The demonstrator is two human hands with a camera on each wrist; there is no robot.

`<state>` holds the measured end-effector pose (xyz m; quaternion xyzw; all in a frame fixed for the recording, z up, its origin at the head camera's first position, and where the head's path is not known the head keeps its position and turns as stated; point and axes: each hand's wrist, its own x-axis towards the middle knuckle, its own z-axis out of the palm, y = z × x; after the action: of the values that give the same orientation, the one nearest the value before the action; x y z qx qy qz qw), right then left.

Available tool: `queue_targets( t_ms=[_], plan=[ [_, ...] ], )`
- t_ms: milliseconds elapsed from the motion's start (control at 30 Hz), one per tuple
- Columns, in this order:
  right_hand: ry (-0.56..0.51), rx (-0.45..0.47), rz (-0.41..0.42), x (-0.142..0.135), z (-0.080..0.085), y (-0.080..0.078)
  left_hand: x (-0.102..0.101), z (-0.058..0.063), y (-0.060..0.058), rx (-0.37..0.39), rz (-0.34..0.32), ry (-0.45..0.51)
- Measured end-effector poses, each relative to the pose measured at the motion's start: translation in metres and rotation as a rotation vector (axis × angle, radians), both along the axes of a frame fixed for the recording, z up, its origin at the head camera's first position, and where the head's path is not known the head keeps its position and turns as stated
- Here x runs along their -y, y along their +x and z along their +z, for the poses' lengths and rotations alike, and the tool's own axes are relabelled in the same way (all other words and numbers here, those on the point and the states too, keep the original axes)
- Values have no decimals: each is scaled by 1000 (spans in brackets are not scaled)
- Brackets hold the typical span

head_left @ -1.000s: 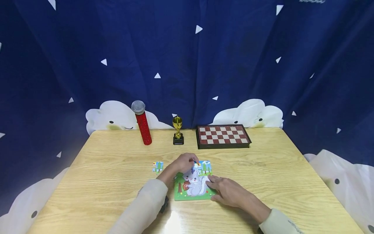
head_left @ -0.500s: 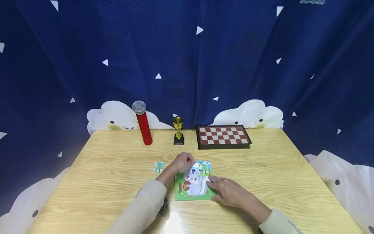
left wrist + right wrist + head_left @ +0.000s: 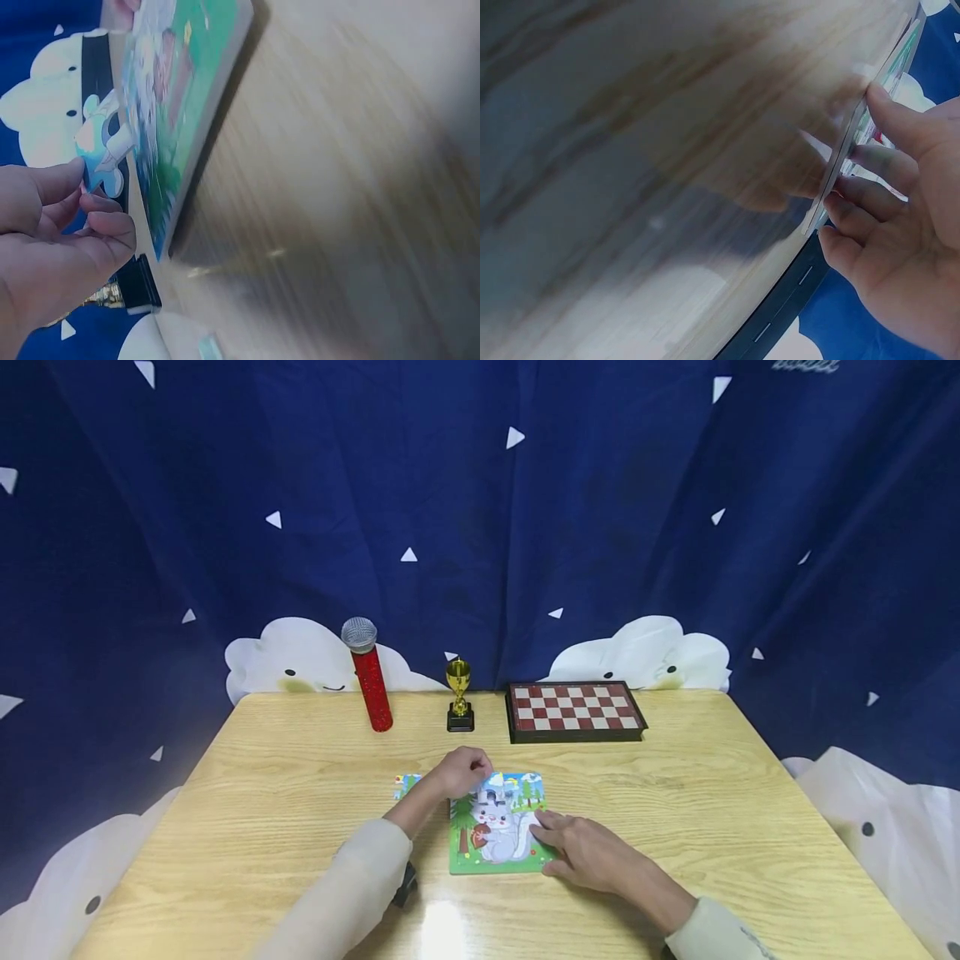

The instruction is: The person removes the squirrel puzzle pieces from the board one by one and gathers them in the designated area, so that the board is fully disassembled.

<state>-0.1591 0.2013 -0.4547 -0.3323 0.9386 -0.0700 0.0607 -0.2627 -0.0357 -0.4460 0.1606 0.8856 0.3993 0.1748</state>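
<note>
A squirrel jigsaw puzzle (image 3: 501,845) with a green border lies flat at the middle of the table. My left hand (image 3: 457,772) is over its upper left corner. Between thumb and fingertips it pinches a blue-and-white puzzle piece (image 3: 97,146), which stands tilted beside the puzzle in the left wrist view. Around the puzzle's right side lies my right hand (image 3: 588,852), its fingers resting on the picture and its thumb at the edge. Left of the puzzle are loose puzzle pieces (image 3: 405,783), partly hidden by my left arm.
Toward the back of the wooden table (image 3: 300,777) stand a red microphone (image 3: 372,689) with a silver head and a small gold trophy cup (image 3: 459,693). A red-and-white checkered board (image 3: 576,710) lies behind the puzzle. A blue curtain (image 3: 480,527) hangs beyond the table.
My left hand has moved a little left along the puzzle's top edge, and its forearm now covers part of the loose pieces. My right hand has stayed on the puzzle.
</note>
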Motion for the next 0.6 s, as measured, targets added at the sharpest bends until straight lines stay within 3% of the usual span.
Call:
queue_targets(
  t_ms=[300,600],
  plan=[
    [-17,8,-8,0,1,0,32,13,0,-26,35,-25],
    [-29,27,-13,-1,2,-1,85,18,-3,-46,87,-82]
  ],
)
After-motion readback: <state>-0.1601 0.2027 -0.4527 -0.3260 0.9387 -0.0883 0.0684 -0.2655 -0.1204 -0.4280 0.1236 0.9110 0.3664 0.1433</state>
